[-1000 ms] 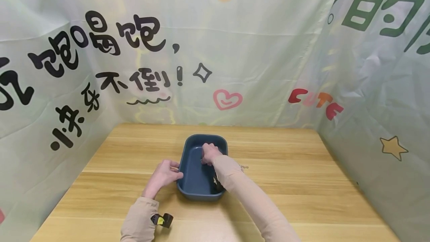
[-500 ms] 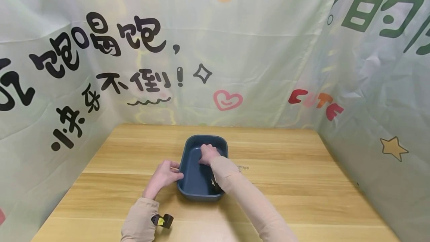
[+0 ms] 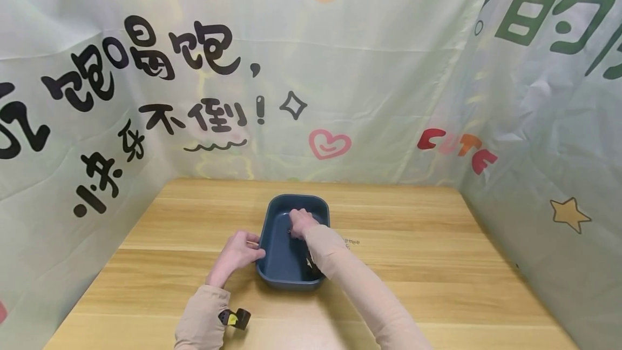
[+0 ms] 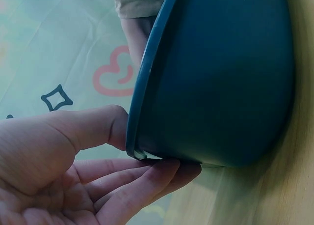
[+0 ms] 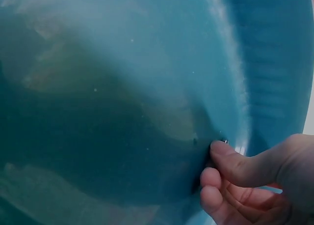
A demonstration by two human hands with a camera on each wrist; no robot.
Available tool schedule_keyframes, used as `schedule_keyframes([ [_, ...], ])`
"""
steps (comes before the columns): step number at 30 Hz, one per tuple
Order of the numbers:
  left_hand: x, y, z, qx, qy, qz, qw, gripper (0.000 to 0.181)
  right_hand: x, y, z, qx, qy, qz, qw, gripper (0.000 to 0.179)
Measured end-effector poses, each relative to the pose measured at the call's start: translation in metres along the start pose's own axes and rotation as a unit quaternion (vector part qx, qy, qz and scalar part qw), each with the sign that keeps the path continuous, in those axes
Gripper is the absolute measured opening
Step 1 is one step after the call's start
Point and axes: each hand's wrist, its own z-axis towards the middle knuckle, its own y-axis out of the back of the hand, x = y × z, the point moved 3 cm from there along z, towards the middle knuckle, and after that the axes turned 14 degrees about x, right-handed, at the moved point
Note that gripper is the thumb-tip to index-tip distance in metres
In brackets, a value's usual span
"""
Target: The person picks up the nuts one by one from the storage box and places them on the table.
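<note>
A deep blue rectangular basin [image 3: 284, 263] with rounded corners stands on the table. At its left side my left hand [image 3: 239, 250] pinches the rim, the thumb over the edge and the fingers against the outer wall, as the left wrist view shows. My right hand [image 3: 302, 223] is down inside the basin, thumb and fingers curled together close over the floor. Beside the right thumb [image 5: 230, 161] glints the end of a small shiny metal piece [image 5: 226, 141]; most of it is hidden by the fingers, so I cannot tell its kind.
Several tiny ring-like things [image 3: 352, 242] lie on the wooden table [image 3: 413, 263] just right of the basin, partly behind the right sleeve [image 3: 355, 280]. A printed cloth [image 3: 379, 80] encloses the table at the back and both sides.
My right hand has shifted slightly left within the basin. The left hand and the basin have stayed in place.
</note>
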Motion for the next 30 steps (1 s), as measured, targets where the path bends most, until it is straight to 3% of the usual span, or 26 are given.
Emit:
schedule_keyframes([
  [13, -0.0007, -0.0009, 0.0007, -0.008, 0.01, -0.007, 0.9999, 0.042, 0.0011, -0.0007, 0.0009, -0.007, 0.021, -0.071, 0.9972, 0.008],
  [30, -0.0001, -0.0013, 0.002, -0.011, 0.012, -0.002, 0.9999, 0.041, 0.0055, -0.0014, -0.0003, 0.007, 0.019, -0.099, 0.9948, 0.01],
])
